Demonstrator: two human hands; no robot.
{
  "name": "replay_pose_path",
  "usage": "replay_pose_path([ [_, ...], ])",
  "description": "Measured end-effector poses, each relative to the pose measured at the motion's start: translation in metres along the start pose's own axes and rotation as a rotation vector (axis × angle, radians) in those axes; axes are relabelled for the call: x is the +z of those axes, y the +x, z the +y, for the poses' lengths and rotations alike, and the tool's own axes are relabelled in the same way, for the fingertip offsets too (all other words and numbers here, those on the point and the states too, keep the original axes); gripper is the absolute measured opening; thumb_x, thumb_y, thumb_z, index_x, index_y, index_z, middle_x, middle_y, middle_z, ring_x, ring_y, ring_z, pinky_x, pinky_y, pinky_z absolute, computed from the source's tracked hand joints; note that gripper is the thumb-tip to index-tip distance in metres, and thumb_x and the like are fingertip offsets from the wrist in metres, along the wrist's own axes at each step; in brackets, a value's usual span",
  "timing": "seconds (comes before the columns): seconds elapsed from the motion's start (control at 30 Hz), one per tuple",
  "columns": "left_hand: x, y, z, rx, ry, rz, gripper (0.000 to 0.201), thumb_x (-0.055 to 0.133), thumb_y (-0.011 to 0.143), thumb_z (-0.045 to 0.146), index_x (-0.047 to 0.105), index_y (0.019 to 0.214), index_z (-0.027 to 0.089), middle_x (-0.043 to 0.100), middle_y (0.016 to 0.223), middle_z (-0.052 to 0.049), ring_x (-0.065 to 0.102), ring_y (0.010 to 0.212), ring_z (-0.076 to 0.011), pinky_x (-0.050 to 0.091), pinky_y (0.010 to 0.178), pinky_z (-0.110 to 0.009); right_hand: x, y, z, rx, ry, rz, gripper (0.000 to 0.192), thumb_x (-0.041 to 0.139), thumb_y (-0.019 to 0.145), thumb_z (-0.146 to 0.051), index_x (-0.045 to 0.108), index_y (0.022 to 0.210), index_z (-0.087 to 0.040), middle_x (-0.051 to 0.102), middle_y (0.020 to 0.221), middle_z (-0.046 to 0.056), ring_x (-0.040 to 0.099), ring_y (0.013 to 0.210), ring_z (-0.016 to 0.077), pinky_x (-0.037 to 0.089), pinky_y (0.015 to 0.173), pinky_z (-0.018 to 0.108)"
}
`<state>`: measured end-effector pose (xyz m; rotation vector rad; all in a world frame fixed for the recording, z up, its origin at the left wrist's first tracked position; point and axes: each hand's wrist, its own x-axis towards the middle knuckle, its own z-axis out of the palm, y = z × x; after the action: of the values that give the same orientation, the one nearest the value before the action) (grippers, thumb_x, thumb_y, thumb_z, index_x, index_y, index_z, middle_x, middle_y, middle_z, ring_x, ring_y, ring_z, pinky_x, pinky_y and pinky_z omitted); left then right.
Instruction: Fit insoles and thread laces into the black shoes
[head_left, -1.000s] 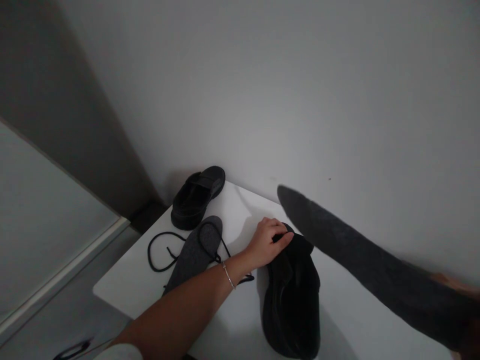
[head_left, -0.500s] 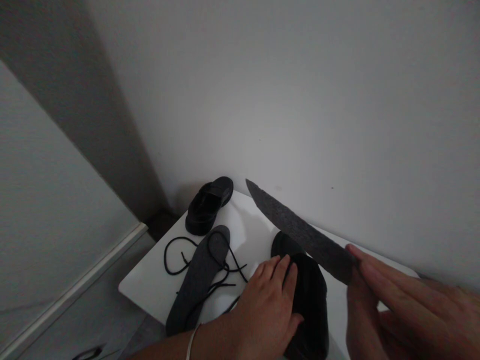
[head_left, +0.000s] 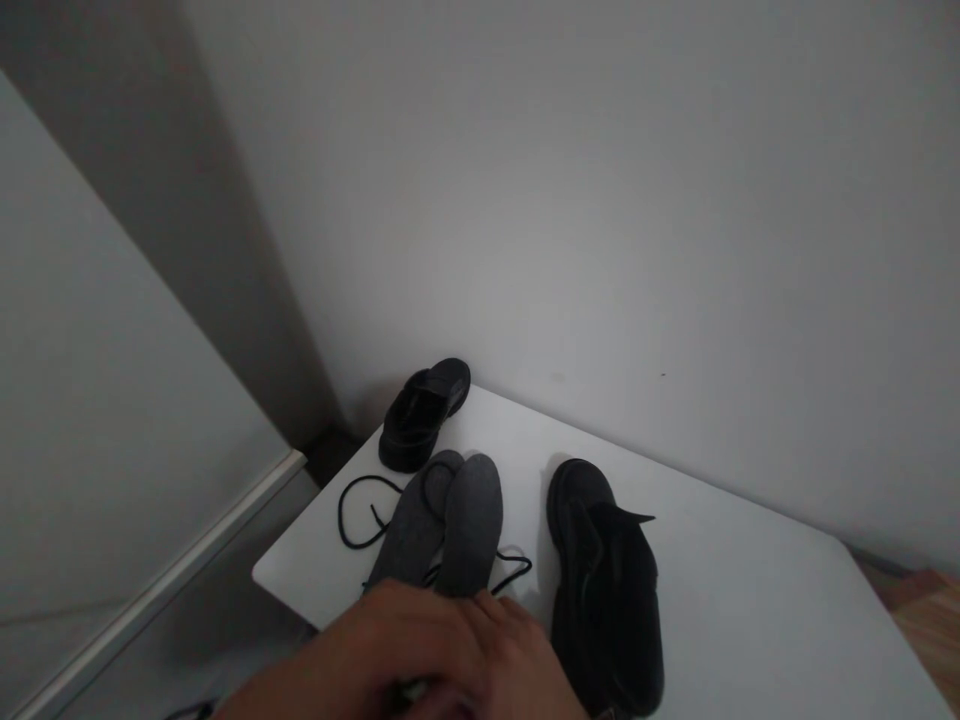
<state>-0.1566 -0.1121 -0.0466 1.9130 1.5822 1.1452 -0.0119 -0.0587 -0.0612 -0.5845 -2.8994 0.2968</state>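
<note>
Two dark grey insoles, the left one (head_left: 405,535) and the right one (head_left: 472,520), lie side by side on a white table (head_left: 750,600). A thin black shoelace (head_left: 358,544) loops around and under them. My left hand (head_left: 397,640) and my right hand (head_left: 521,665) are close together at the insoles' near ends, covering them. Both look curled closed, and whatever is in their fingers is hidden. To the right of my hands a black shoe (head_left: 611,600) stands with its tongue sticking out. Another black shoe (head_left: 424,415) is at the far left corner.
A pale wall (head_left: 600,250) runs along the table's back edge. At left are another wall panel and a white baseboard (head_left: 187,570). A wooden surface (head_left: 930,610) shows past the right edge. A dark object is partly visible on the floor at lower left.
The insole that my right hand held in the air now lies beside the other one. My left hand has left the near shoe and moved left. My right hand has swung left beside it.
</note>
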Motion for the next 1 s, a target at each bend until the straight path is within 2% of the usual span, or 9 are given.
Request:
replay_pose_path([
  [0.07,-0.032,0.011,-0.015,0.07,0.01,-0.213,0.027,0.046,0.098,0.035,0.071,0.108,0.038,0.077,0.103,0.0,0.07,0.095,-0.0226,0.058,0.085,-0.037,-0.004,-0.011,0.002,-0.084,-0.009,0.118,0.03,0.064,0.09,-0.05,0.064,0.1,-0.021,0.076,0.095,0.0,0.068,0.076,0.02,0.052,0.063,0.032],
  [0.1,-0.038,0.02,-0.021,0.071,0.083,-0.173,0.03,0.045,0.099,0.032,0.069,0.116,0.036,0.075,0.115,-0.001,0.068,0.108,-0.0234,0.054,0.096,-0.04,-0.01,-0.019,0.005,-0.116,-0.008,0.214,0.03,0.059,0.094,-0.05,0.063,0.102,-0.021,0.077,0.095,-0.001,0.068,0.074,0.0185,0.051,0.062,0.031],
  [0.2,-0.025,0.042,-0.039,0.086,0.351,-0.228,0.048,0.054,0.097,0.04,0.05,0.144,0.031,0.049,0.153,-0.006,0.039,0.144,-0.0325,0.03,0.118,-0.058,-0.044,-0.052,0.017,-0.092,-0.017,0.456,0.028,0.051,0.101,-0.043,0.062,0.114,-0.021,0.077,0.101,0.001,0.068,0.083,0.017,0.052,0.074,0.03],
  [0.27,-0.006,0.046,-0.052,0.082,0.497,-0.259,0.066,0.058,0.092,0.051,0.038,0.152,0.029,0.032,0.162,-0.01,0.025,0.149,-0.0388,0.021,0.117,-0.067,-0.067,-0.076,0.027,0.005,-0.127,0.355,0.038,0.063,0.095,-0.041,0.058,0.127,-0.021,0.074,0.114,0.006,0.066,0.103,0.0215,0.049,0.091,0.034],
  [0.4,0.019,0.037,-0.075,0.042,0.654,-0.187,0.08,0.055,0.09,0.06,0.028,0.156,0.024,0.022,0.165,-0.016,0.02,0.149,-0.0445,0.02,0.113,-0.072,-0.084,-0.109,0.048,0.142,-0.273,0.251,0.07,0.076,0.079,-0.055,0.054,0.131,-0.014,0.071,0.117,0.013,0.064,0.109,0.0301,0.044,0.095,0.043],
  [0.5,0.019,0.031,-0.085,0.082,0.679,-0.164,0.078,0.05,0.091,0.065,0.028,0.156,0.027,0.026,0.164,-0.013,0.023,0.149,-0.043,0.015,0.114,-0.071,-0.071,-0.116,0.057,0.131,-0.212,0.159,0.044,0.076,0.081,-0.05,0.062,0.111,-0.02,0.075,0.101,0.004,0.066,0.103,0.0285,0.032,0.105,0.047],
  [0.6,0.01,0.027,-0.09,0.134,0.667,-0.202,0.077,0.046,0.091,0.069,0.029,0.156,0.03,0.03,0.163,-0.011,0.027,0.148,-0.0397,0.011,0.117,-0.067,-0.054,-0.112,0.059,0.15,-0.105,0.111,0.02,0.075,0.085,-0.035,0.061,0.086,-0.022,0.071,0.086,-0.001,0.066,0.093,0.0239,0.021,0.11,0.048],
  [0.77,-0.002,0.023,-0.095,0.205,0.632,-0.23,0.078,0.049,0.09,0.068,0.024,0.156,0.034,0.029,0.164,-0.008,0.029,0.148,-0.0359,0.014,0.119,-0.062,-0.042,-0.083,0.063,0.28,0.01,0.159,0.018,0.07,0.088,-0.021,0.057,0.077,-0.02,0.064,0.078,-0.002,0.063,0.082,0.0201,0.023,0.109,0.052],
  [1.0,-0.005,0.021,-0.099,0.286,0.626,-0.21,0.079,0.054,0.089,0.067,0.026,0.155,0.035,0.033,0.162,-0.007,0.035,0.145,-0.0349,0.017,0.119,-0.06,-0.048,-0.002,0.078,0.421,0.075,0.239,0.022,0.067,0.092,-0.023,0.059,0.072,-0.018,0.065,0.079,0.001,0.061,0.087,0.0218,0.03,0.106,0.049],
])
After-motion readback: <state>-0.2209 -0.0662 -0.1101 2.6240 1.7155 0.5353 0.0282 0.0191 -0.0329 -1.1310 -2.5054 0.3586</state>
